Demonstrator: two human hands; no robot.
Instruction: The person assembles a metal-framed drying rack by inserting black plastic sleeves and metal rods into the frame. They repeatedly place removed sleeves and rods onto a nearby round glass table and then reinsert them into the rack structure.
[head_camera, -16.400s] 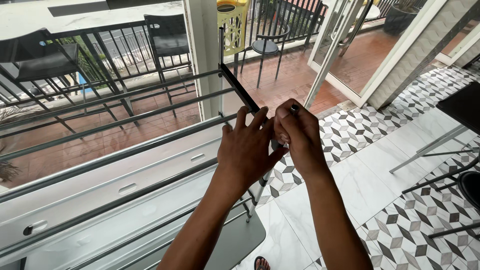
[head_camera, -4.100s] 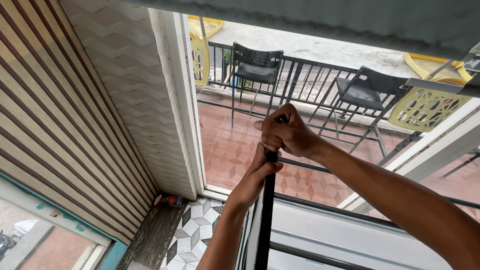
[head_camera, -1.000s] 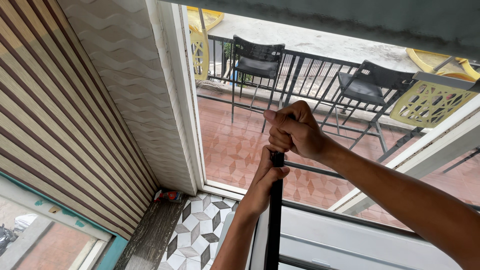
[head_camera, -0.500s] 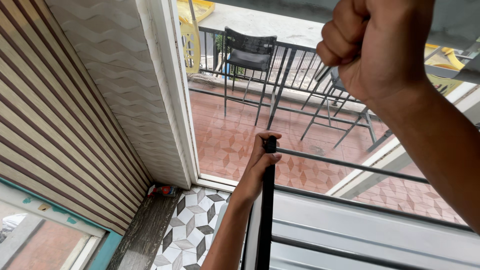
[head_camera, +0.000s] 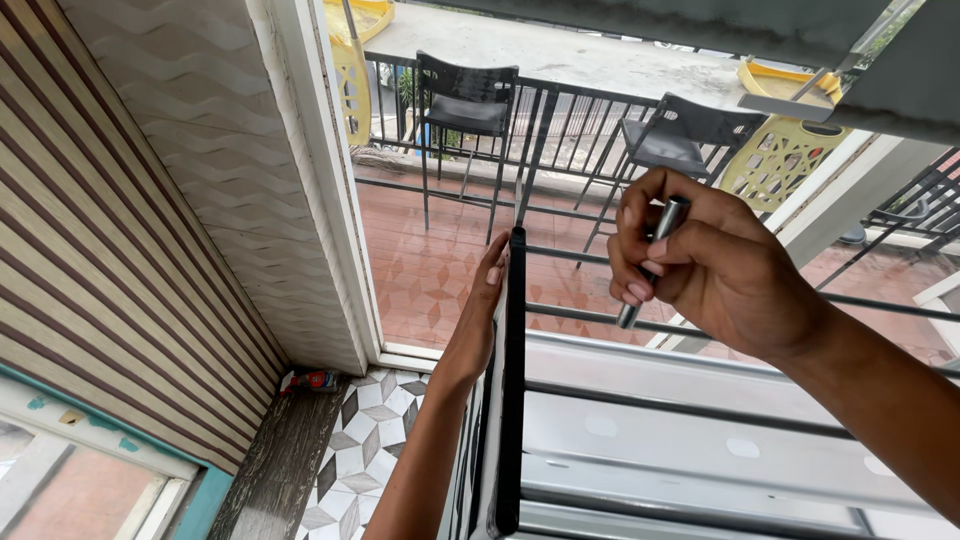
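While the right hand (head_camera: 715, 265) grips a short metal rod (head_camera: 652, 258) in a closed fist, the left hand (head_camera: 480, 320) lies flat and open against the top of a black post (head_camera: 514, 380).

Item 1, rod: grey metal, cylindrical, held near the middle of the view, in front of the railing. Its long axis is tilted, upper end toward the top right, lower end toward the bottom left. Both ends stick out of the fist; the middle is hidden by the fingers (head_camera: 650, 250).

Item 2, post: black, long axis nearly upright, running from the bottom edge to just beside the left fingertips. The left palm presses on its left side, fingers straight and pointing up. Post and rod are apart, the rod to the right of the post's top.

Item 3, frame bars (head_camera: 700, 400): dark, horizontal, running right from the post over a pale grey surface.

Item 4, 2 black chairs (head_camera: 465, 100) and (head_camera: 675, 140): outside on red tiles, against a dark railing.

Item 5, 2 yellow latticed plastic pieces: 1 at the top right (head_camera: 775, 160), 1 at the top behind the white door frame (head_camera: 352, 70).

Item 6, small red and dark object (head_camera: 310, 380): on the floor in the corner below the door frame; its kind cannot be told.

Item 7, floor tiles (head_camera: 365, 450): grey, white and black geometric pattern.

No readable labels or signs show.
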